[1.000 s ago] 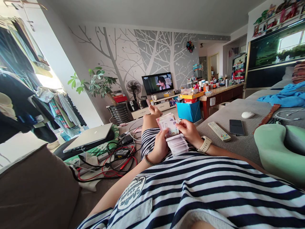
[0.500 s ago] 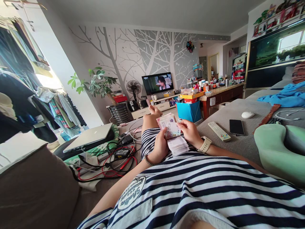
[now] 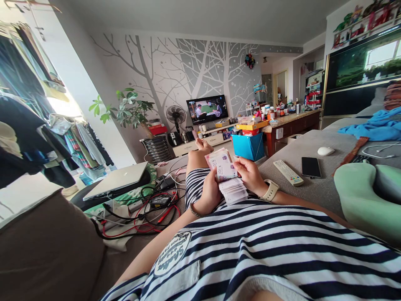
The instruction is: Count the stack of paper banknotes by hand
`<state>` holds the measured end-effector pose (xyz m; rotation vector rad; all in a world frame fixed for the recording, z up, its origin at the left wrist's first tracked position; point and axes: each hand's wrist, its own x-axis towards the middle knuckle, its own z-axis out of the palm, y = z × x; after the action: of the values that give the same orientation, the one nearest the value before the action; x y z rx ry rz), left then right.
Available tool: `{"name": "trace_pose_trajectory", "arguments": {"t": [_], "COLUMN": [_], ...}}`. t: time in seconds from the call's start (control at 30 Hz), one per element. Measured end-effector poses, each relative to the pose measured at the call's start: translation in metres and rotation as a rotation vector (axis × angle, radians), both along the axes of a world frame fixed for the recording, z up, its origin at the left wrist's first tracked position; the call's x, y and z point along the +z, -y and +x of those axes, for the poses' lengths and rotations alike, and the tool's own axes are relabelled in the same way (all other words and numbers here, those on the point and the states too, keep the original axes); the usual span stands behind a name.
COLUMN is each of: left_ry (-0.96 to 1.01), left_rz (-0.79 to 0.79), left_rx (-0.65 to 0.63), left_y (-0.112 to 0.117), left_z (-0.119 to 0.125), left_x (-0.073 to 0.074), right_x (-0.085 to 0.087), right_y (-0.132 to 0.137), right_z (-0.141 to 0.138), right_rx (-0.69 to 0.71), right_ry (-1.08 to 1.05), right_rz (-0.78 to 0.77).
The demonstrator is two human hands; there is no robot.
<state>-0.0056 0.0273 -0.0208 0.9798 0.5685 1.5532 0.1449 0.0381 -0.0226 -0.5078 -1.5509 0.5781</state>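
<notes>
**Above navy-and-white striped cloth (image 3: 250, 230), a stack of pale pink and whitish paper banknotes (image 3: 221, 164) was held from two sides**

In front of the person's belly, the left hand (image 3: 210, 193) was closed on the left side of the stack, with its thumb lying over the face of the notes. The right hand (image 3: 249, 175), which had a cream-coloured watch with a band (image 3: 270, 190) on its wrist, pinched the right edge between thumb and fingers. Below them, a fan of whitish paper notes (image 3: 233, 192) hung down toward the cloth, with the edges spread like steps; whether it was joined with the upper stack, I could not tell.

The main risk, in my judgement, was slipping: if the left thumb became loose, the fanned notes could slide onto the cloth. Two thin notes could also stick together and pass as one, because their edges lay so close. A pull too strong from the right fingers might tear or crease a corner. Farther away stood a round black electric fan (image 3: 176, 116); whether it was turning was not clear, but a strong draught could lift loose paper. Notes falling to the left side might disappear among tangled black, white and red cables (image 3: 166, 214).
</notes>
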Motion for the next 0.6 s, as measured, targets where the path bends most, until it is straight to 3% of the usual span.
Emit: {"name": "trace_pose_trajectory", "arguments": {"t": [0.6], "left_ry": [-0.016], "left_rz": [-0.012], "left_rx": [0.017], "left_y": [-0.0037], "left_z": [-0.0029], "left_x": [-0.0021], "right_x": [0.0010], "right_y": [0.0014], "right_z": [0.0002], "right_rx": [0.020], "right_ry": [-0.013], "right_rz": [-0.001]}}
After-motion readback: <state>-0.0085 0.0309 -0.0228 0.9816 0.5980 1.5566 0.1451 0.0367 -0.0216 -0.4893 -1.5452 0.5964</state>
